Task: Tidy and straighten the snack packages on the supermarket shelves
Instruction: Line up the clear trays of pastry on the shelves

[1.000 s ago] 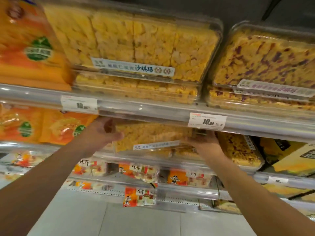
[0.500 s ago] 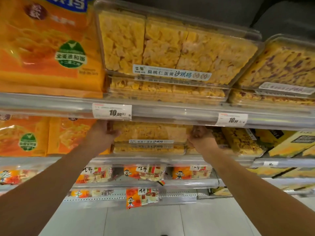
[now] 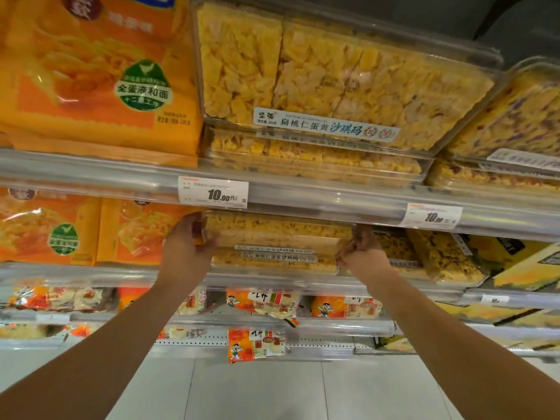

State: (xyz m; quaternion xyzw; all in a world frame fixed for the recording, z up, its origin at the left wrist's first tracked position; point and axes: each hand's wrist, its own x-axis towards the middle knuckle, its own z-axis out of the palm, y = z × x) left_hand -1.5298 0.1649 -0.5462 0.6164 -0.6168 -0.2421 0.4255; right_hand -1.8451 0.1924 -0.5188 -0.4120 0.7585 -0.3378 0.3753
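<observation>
The left hand grips the left end of a clear snack box, its thumb lying on the front corner. The right hand holds the right end of the same box, fingers curled around the corner. This box sits on top of a second similar box on the middle shelf, just under the rail with the price tag. Orange bags stand just beside it on the left, and boxes with dark red pieces lie on the right. On the upper shelf, a large clear box leans on another one.
</observation>
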